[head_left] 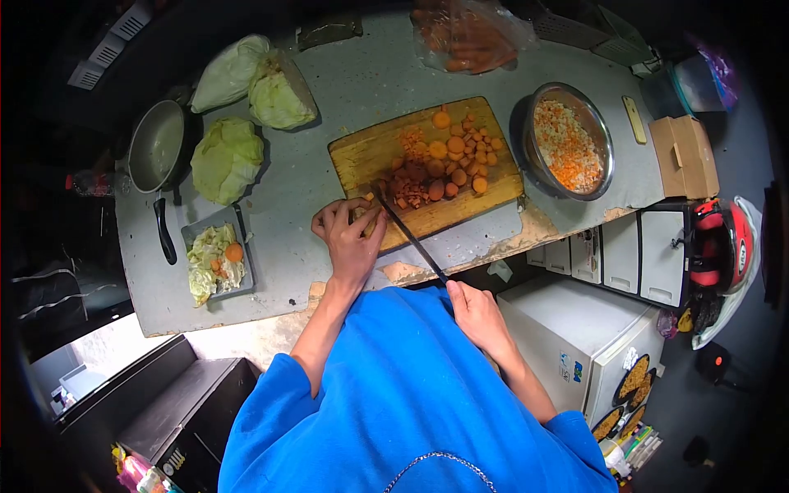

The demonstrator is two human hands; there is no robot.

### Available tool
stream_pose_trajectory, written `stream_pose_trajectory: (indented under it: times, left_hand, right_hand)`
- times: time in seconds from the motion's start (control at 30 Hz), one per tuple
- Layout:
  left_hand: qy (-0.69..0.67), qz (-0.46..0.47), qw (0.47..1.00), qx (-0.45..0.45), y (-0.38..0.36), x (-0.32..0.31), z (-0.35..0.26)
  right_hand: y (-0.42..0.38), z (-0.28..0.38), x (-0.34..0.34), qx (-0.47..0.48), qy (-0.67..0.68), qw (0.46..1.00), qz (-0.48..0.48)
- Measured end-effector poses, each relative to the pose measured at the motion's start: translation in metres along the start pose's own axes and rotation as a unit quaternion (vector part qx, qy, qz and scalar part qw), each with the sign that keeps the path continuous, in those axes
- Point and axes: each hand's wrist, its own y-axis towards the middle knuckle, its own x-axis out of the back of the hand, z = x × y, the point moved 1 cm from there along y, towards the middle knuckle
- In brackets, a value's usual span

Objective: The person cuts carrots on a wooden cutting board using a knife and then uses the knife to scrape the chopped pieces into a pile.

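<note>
A wooden cutting board (370,156) lies on the grey worktop, with several carrot slices and diced carrot (448,160) heaped on its middle and right. My left hand (349,234) rests at the board's near left corner, fingers curled over a small piece of carrot. My right hand (477,308) grips the handle of a long dark knife (408,234). Its blade runs up and left across the board's near edge, with the tip beside my left fingers.
A steel bowl (610,144) of diced vegetables stands right of the board. Cabbage pieces (228,158) and a pan (156,146) sit at the left, a tray (196,235) of scraps near them. A bag of carrots (468,37) lies at the back, a cardboard box (684,156) at far right.
</note>
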Motion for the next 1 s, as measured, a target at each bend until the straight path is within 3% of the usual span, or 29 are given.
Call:
stream_pose_trajectory:
  times: [0.3,0.4,0.43,0.47,0.5,0.63,0.73,1.0]
  left_hand:
    - [-0.009,0.002,1.0,-0.015,0.0,0.001,0.0]
    - [-0.004,0.002,1.0,-0.012,0.002,-0.001,0.0]
    - [-0.01,-0.006,1.0,-0.016,0.003,-0.002,-0.001]
    - [-0.014,-0.013,1.0,-0.017,0.002,-0.002,0.0]
    - [-0.012,-0.014,1.0,-0.015,0.001,-0.001,0.001]
    - [0.007,-0.024,1.0,-0.001,0.007,0.004,0.008]
    - [0.026,-0.018,0.999,0.023,0.012,0.011,0.018]
    - [0.015,0.013,0.999,0.037,0.009,0.009,0.018]
  right_hand:
    - [0.001,-0.001,-0.009,-0.02,-0.128,0.992,-0.001]
    - [0.009,-0.024,-0.004,0.058,-0.084,0.994,-0.047]
    - [0.014,-0.03,0.003,-0.061,0.088,0.991,0.083]
    - [0.017,-0.032,0.004,-0.177,0.253,0.927,0.212]
    - [0.01,-0.015,0.009,-0.191,0.305,0.908,0.213]
    - [0.009,-0.013,0.005,-0.119,0.235,0.954,0.143]
    - [0.006,0.004,0.006,-0.004,0.024,1.0,-0.004]
    - [0.009,0.019,-0.004,0.003,-0.024,1.0,0.0]
